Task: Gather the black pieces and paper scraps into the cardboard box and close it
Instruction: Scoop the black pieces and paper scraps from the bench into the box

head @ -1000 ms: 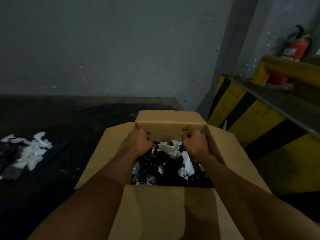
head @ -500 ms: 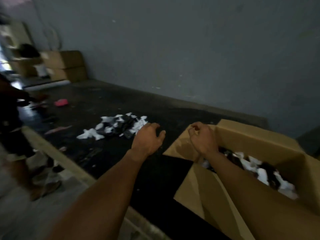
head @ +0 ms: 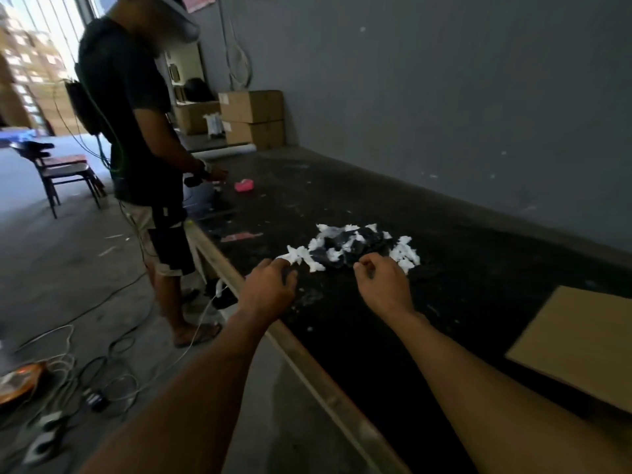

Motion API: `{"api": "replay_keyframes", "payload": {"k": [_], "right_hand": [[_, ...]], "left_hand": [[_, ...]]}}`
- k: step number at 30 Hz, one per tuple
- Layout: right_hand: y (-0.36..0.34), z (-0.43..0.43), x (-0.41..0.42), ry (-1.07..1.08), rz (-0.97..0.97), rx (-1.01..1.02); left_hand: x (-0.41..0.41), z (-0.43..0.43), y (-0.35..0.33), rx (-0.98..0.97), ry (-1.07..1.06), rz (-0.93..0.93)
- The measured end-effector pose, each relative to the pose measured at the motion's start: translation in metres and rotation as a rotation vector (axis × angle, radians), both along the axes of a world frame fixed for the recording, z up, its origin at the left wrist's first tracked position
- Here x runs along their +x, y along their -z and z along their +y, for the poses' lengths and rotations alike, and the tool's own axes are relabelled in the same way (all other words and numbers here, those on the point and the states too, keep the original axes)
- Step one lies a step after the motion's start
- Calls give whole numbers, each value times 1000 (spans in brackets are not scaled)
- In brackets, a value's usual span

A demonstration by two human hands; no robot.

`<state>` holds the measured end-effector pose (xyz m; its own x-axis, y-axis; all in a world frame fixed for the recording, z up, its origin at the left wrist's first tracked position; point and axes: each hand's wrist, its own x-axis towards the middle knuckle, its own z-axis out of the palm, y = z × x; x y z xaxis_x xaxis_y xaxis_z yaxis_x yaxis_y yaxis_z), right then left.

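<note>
A: Where to look for the black pieces (head: 355, 249) and paper scraps (head: 407, 256)?

B: Heaped together on the dark bench (head: 461, 241) at 12 o'clock, well apart from the cardboard box (head: 574, 340) down at 4 o'clock. Only one flap of it to be seen.

A: And the hands?

B: Left hand (head: 270, 287) held palm-down at the heap's 7 o'clock edge, loosely curled, gripping nothing, fingertips just beside a white scrap. Right hand (head: 383, 283) at the 5 o'clock edge, likewise loosely curled, nothing visibly held.

A: Anything else?

B: Standing at the bench at 10 o'clock, another person (head: 136, 131), with a pink thing (head: 244, 185) near. Stacked cartons (head: 253, 118) at 11 o'clock. Cables (head: 68, 367) across the floor (head: 51, 268) at 8 o'clock.
</note>
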<state>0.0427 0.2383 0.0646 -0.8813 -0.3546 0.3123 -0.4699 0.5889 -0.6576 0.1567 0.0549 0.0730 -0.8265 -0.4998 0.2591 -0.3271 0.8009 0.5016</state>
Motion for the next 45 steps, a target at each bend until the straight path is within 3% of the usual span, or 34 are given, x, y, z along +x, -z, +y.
{"api": "replay_keyframes", "payload": {"k": [8,18,23,31,37,41,45], "right_hand": [[37,-111,-31,113,-101,35],[96,-185,-119,240,-98,51],[131,-231,-181,275,-104,98],[172,-270,-238,321,-133,266],[209,-283,-241,359,-202,280],[226,-299,-238,532,-122,235],[236,-312,-243,654,-13,290]], "left_hand": [[-48,-121,24,-35,109,-53],[-166,-193,88,9,288,-128],[-232,-242,122,-150,482,-227],[-328,-280,164,-236,727,-365],[-402,-305,197,-396,1142,-336],[-440,-309,223,-368,1330,-305],[-453,-298,235,-246,1373,-52]]}}
